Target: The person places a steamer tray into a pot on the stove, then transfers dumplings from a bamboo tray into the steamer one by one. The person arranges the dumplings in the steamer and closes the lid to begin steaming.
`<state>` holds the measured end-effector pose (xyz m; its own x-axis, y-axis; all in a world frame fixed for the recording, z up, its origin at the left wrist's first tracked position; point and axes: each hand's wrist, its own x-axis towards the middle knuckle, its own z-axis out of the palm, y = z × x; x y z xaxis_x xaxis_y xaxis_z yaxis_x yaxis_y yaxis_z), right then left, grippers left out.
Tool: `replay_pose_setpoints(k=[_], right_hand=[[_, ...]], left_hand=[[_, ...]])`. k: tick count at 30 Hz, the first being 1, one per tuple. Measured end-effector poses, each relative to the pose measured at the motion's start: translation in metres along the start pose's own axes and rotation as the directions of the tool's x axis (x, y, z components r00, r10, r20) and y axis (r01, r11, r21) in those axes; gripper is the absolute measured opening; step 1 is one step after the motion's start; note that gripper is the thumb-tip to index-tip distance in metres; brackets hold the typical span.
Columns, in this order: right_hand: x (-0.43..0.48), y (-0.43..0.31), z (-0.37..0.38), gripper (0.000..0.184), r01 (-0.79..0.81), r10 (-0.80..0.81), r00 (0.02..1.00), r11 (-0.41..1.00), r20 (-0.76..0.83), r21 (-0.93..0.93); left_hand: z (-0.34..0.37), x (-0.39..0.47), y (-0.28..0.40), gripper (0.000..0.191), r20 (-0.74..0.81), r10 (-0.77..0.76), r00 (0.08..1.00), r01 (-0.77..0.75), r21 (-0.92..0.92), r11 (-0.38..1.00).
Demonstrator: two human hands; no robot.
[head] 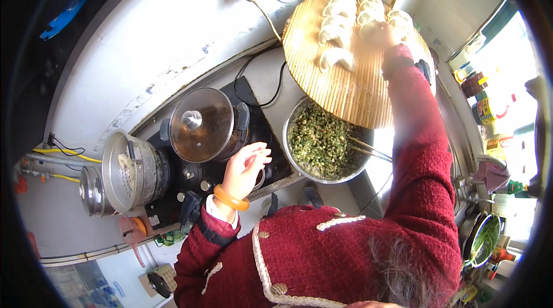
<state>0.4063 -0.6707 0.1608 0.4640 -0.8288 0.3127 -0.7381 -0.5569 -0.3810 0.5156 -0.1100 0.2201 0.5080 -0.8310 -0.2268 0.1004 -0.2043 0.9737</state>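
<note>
My right hand [385,36] reaches over a round wooden slatted board [302,44] and has its fingers on a pale dumpling [370,32]. Glare washes out the fingertips there. Several folded dumplings stand on the board in rows, and a single dumpling [337,59] sits nearer to me. My left hand [245,165], with an amber-coloured bangle [231,198] at the wrist, hovers empty near the front of the stove, fingers loosely bent and apart. Below the board's near edge, a metal bowl [288,152] contains chopped green filling [319,144] and a pair of chopsticks [367,149].
A glass-lidded pot [201,131] stands on the black stove [276,152]. Left of it is a metal steamer pot [149,174] with a perforated insert. Power cords [270,100] run behind the bowl. Jars and bottles [479,105] line the windowsill; a basin of greens [484,239] is at right.
</note>
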Motion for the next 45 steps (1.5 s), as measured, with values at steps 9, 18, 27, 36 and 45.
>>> replay_pose_setpoints(k=[9,18,27,36,45], right_hand=[[-0.007,-0.001,-0.023,0.052,-0.142,0.138,0.989,0.851,0.045,0.505],[-0.062,-0.021,-0.048,0.016,0.336,-0.249,0.884,0.927,0.396,-0.167],[-0.074,-0.022,-0.062,0.038,0.089,-0.020,0.881,0.988,0.472,-0.125],[-0.149,-0.129,-0.144,0.043,-0.052,-0.284,0.820,0.828,0.497,0.558],[-0.219,-0.213,-0.164,0.046,0.500,-0.741,0.572,0.654,0.351,0.567]], left_hand=[[0.003,0.008,-0.002,0.030,0.016,0.012,1.000,-0.011,-0.013,1.000],[0.009,0.011,-0.002,0.032,0.072,0.013,0.997,-0.011,-0.025,1.000],[0.017,0.014,0.001,0.033,0.121,0.043,0.992,-0.038,-0.040,0.998],[0.040,0.036,0.026,0.047,0.187,-0.040,0.982,0.096,-0.302,0.948],[0.078,0.067,0.051,0.046,0.284,0.040,0.958,0.133,-0.564,0.815]])
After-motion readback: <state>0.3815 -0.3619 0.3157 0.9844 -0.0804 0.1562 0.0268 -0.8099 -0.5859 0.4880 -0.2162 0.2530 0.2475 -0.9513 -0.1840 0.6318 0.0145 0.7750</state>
